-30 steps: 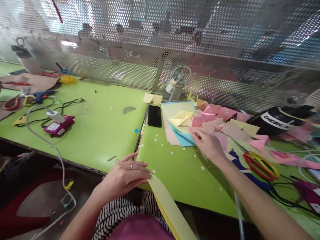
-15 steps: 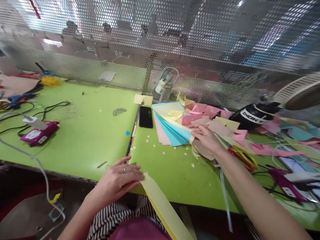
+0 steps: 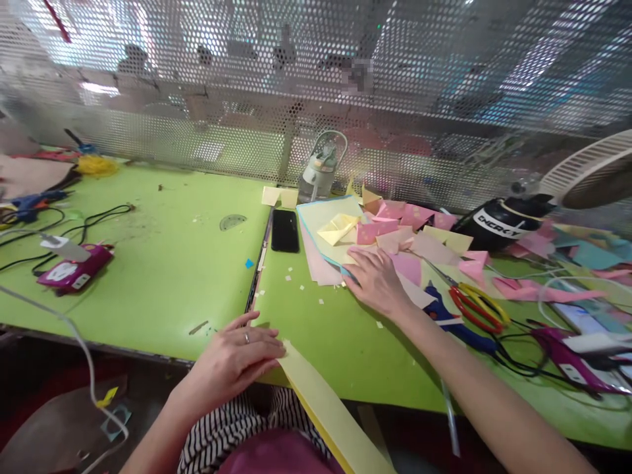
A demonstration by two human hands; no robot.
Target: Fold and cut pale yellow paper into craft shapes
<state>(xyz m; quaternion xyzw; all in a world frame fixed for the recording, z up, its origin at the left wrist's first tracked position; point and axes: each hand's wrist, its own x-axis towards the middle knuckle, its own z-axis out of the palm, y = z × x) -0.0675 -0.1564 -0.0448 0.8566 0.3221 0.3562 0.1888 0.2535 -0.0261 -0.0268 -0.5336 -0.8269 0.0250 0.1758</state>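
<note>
My left hand point(image 3: 237, 352), with a ring on one finger, rests at the table's front edge. Its fingertips hold the upper end of a folded strip of yellow paper point(image 3: 330, 405) that slants down over my lap. My right hand point(image 3: 376, 280) lies flat, fingers stretched, on the near right part of a stack of coloured paper sheets point(image 3: 316, 220). The top sheet is pale yellow with blue showing along its edge, and pink shows beneath. A small folded yellow paper piece point(image 3: 338, 228) sits on the stack.
Left of the stack lies a black phone point(image 3: 285, 230). Right of my hand are a blue glue gun point(image 3: 461, 326), scissors point(image 3: 476, 308) and pink folded papers point(image 3: 395, 217). A bottle point(image 3: 318, 172) stands by the perforated screen. A purple power strip point(image 3: 76, 268) lies at left.
My right hand has moved left and slightly down. The lifted, fanned blue and yellow sheets now lie flatter under it. The glue gun has come into view. My left hand stays still.
</note>
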